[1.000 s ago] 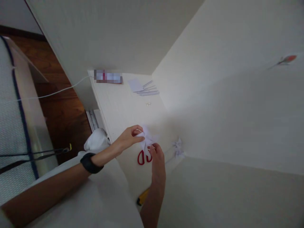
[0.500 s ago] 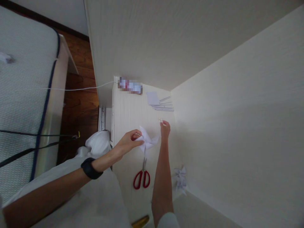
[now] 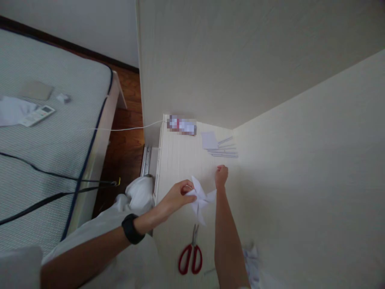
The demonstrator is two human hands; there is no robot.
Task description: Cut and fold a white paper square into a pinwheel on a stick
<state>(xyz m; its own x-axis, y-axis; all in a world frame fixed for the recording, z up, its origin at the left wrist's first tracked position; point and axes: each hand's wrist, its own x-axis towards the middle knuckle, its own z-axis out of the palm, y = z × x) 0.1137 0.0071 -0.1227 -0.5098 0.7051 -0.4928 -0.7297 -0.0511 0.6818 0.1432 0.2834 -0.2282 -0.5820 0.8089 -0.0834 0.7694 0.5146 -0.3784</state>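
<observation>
Pinched between the thumb and fingers of my left hand [image 3: 182, 192] is a white paper pinwheel [image 3: 201, 197], its blades spread above the white desktop. My right hand [image 3: 221, 174] is closed at the desk's right side, just below the thin sticks; whatever its fingers hold is hidden. Red-handled scissors [image 3: 190, 255] lie beneath the pinwheel, blades pointing away from me. Beyond my right hand are several thin sticks [image 3: 224, 153] and a square of pale paper [image 3: 209, 140].
A phone-like, pixelated object [image 3: 182, 125] with a white cable [image 3: 129, 129] lies at the desk's far left. Folded white paper pieces [image 3: 252, 265] sit beside my right forearm. Panels border the desk ahead and right. To the left stands a bed mattress [image 3: 60, 148] with a remote control [image 3: 38, 115].
The view has shifted, so the desk appears lower and farther right. Small whitish bits seen at my right fingertips are now out of sight. My left hand still holds the pinwheel.
</observation>
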